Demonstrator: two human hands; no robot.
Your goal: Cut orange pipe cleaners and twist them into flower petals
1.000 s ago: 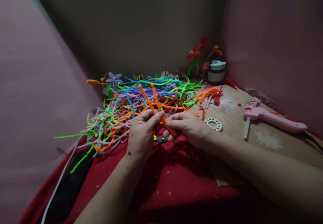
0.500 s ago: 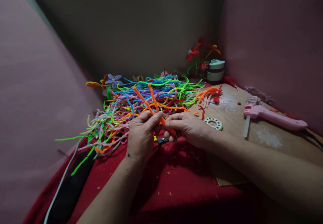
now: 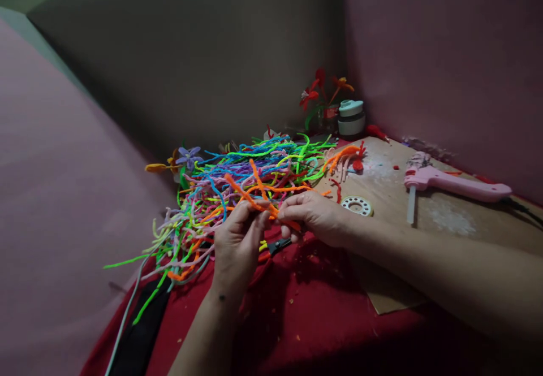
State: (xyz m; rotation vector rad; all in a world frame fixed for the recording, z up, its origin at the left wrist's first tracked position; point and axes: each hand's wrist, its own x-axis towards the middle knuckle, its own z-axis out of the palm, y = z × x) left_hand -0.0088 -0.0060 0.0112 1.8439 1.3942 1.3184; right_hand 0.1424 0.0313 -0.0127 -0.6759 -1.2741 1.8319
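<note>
Nearest you is red cloth (image 3: 318, 325) dotted with small crumbs, with a black strip (image 3: 142, 331) on its left and a pale cable (image 3: 126, 314) running alongside. Your left hand (image 3: 238, 240) is nearly closed, thumb and fingertips pinching the orange fuzzy stems (image 3: 246, 196) at the middle of the scene. Your right hand (image 3: 316, 217), just beside it, pinches the right end of the same stems between thumb and forefinger, its other fingers loosely curled. Two orange ends stick out past your left fingers, spreading toward the far left. Below and beyond your grip, pliers (image 3: 278, 246) with dark jaws lie on the cloth, partly hidden.

On your right is a brown board (image 3: 388, 195) with whitish smudges; it carries a white ring with holes (image 3: 346, 208) near your right wrist and, farther right, a pink glue gun (image 3: 460, 184). Beyond your hands spreads a tangled heap of colored stems (image 3: 241, 167). At its far left is a purple flower (image 3: 189, 155); at the far right, red flowers (image 3: 310, 98) stand beside a lidded container (image 3: 351, 122).
</note>
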